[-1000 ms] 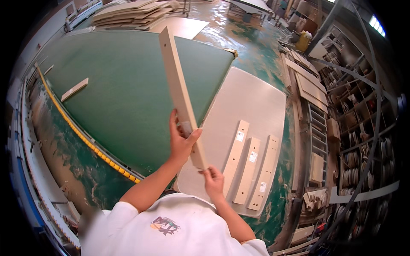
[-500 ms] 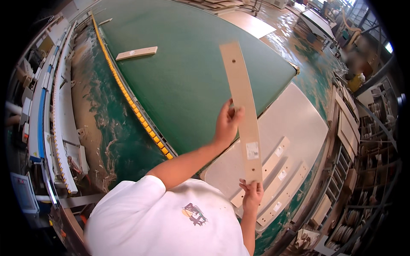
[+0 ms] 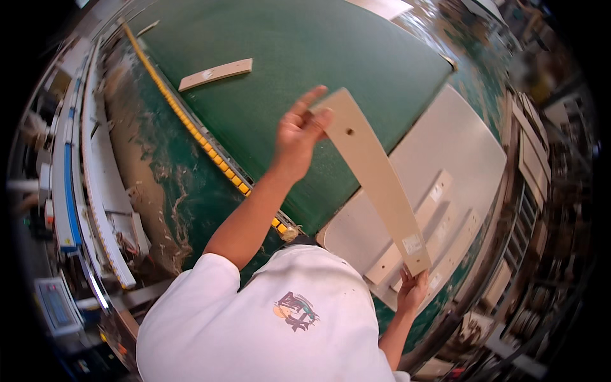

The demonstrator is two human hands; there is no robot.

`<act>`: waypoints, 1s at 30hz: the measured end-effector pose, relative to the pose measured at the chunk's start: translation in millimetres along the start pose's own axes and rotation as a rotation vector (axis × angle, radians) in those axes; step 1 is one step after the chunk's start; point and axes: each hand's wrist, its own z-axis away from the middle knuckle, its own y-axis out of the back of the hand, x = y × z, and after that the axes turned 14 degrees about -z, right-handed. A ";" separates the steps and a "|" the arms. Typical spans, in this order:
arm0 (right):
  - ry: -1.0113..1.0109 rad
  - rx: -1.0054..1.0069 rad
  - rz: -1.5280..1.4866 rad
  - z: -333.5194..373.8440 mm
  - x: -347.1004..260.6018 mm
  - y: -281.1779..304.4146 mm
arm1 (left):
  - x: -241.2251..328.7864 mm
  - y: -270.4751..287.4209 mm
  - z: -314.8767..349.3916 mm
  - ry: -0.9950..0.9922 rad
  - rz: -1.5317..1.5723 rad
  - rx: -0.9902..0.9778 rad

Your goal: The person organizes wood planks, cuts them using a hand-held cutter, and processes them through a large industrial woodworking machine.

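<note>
Board [image 3: 380, 178]: we are holding it aslant in the air, its far end showing over the right part of the green surface [image 3: 273, 38], its near end over the near part of the pale surface [image 3: 458, 140].
Left hand [image 3: 296, 140]: we are bringing its thumb and spread fingers to the left corner of the board's far end; blur is hiding the contact, so we cannot tell whether they are gripping.
Right hand [image 3: 414, 291]: we are grasping the board's near end between thumb and fingers.
Markings: we are seeing one hole near each end of the board, with a white label [image 3: 412, 244] just beside the near hole.
Green surface: a short strip [image 3: 219, 72] is lying near the left edge, and yellow trim [image 3: 219, 162] is running along that edge.
Pale surface: three strips are lying side by side toward the right edge; the board is covering part of the left strip [image 3: 384, 264].
Shirt [image 3: 254, 331]: we are wearing white, with a print on it.
</note>
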 end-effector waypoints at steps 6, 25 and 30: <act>-0.102 -0.222 -0.021 15.3 -30.2 -61.4 | -78.3 59.5 -28.5 0.209 0.136 0.116; 0.413 -0.371 1.383 20.7 4.7 -116.8 | -162.5 -104.8 101.8 0.652 -0.058 -0.512; 0.305 -0.056 0.850 -8.2 57.1 -65.4 | -188.5 -77.2 82.0 0.423 -0.359 -0.723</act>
